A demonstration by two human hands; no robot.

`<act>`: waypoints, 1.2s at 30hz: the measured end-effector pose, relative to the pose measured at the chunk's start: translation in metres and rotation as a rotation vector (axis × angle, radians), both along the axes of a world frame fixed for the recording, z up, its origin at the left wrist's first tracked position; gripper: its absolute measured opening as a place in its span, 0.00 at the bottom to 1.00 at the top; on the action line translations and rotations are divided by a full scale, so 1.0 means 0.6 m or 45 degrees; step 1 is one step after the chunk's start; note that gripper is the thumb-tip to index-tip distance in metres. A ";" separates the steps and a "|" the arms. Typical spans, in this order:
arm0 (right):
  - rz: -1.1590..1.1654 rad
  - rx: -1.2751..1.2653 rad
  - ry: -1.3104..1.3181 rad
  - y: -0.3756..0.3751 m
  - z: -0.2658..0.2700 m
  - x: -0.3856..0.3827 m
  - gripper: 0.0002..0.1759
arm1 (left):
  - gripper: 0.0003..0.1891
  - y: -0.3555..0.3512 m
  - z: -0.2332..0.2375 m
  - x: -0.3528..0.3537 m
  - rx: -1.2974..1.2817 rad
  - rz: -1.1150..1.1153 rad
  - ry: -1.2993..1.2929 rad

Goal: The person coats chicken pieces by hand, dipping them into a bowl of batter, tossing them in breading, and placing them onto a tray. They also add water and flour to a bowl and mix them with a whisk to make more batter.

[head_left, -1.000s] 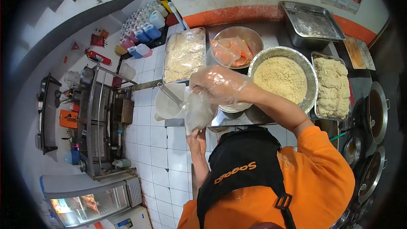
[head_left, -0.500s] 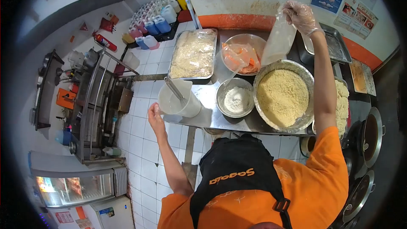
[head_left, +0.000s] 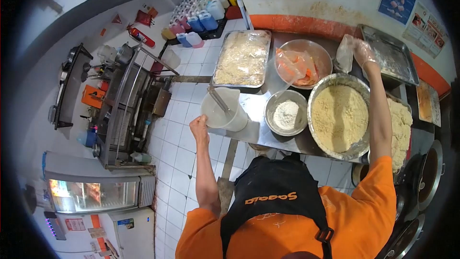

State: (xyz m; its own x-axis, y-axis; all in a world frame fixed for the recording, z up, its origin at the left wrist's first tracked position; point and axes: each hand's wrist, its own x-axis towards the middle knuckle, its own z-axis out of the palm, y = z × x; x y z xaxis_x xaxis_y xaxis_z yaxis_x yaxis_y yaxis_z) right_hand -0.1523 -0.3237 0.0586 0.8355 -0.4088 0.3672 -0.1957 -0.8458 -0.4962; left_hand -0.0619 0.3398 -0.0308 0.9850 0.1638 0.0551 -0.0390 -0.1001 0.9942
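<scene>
My left hand (head_left: 199, 127) is closed at the near left side of a translucent plastic jug (head_left: 235, 121), where its handle would be; the fingers hide the grip. A metal-handled utensil (head_left: 219, 100) leans inside the jug. My right hand (head_left: 365, 53), in a clear plastic glove, is at the back of the table with its fingers closed at the edge of a clear plastic bag (head_left: 344, 55). Near it stand a large metal bowl (head_left: 314, 129) of yellowish crumbs (head_left: 339, 115) and a bowl (head_left: 322, 50) with orange pieces in plastic. A smaller bowl (head_left: 270, 127) holds white flour (head_left: 287, 115).
A plastic-covered tray (head_left: 242, 60) of crumb-coated food lies at the back left of the steel table (head_left: 261, 136). An empty metal tray (head_left: 390, 55) lies behind my right arm. Pale crumbs (head_left: 400, 132) and large pans (head_left: 430, 172) are on the right.
My left hand has gone from spread fingers beside the jug to closed at its side. My right hand has lowered the bag, now crumpled, behind the crumb bowl. The view has shifted.
</scene>
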 end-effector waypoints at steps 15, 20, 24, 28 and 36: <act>1.013 0.082 0.703 0.514 0.055 0.046 0.24 | 0.18 -0.144 0.165 -0.042 0.705 -0.266 -0.100; 0.958 -0.102 0.854 0.513 0.065 0.054 0.22 | 0.20 -0.188 0.199 -0.055 0.845 -0.285 -0.148; 0.871 -0.227 0.718 0.516 0.074 0.054 0.20 | 0.21 -0.224 0.208 -0.061 0.946 -0.370 -0.296; 0.892 -0.103 0.678 0.524 0.091 0.049 0.19 | 0.22 -0.239 0.217 -0.056 1.024 -0.458 -0.319; 0.908 0.097 0.553 0.511 0.059 0.040 0.21 | 0.22 -0.259 0.225 -0.061 1.210 -0.495 -0.322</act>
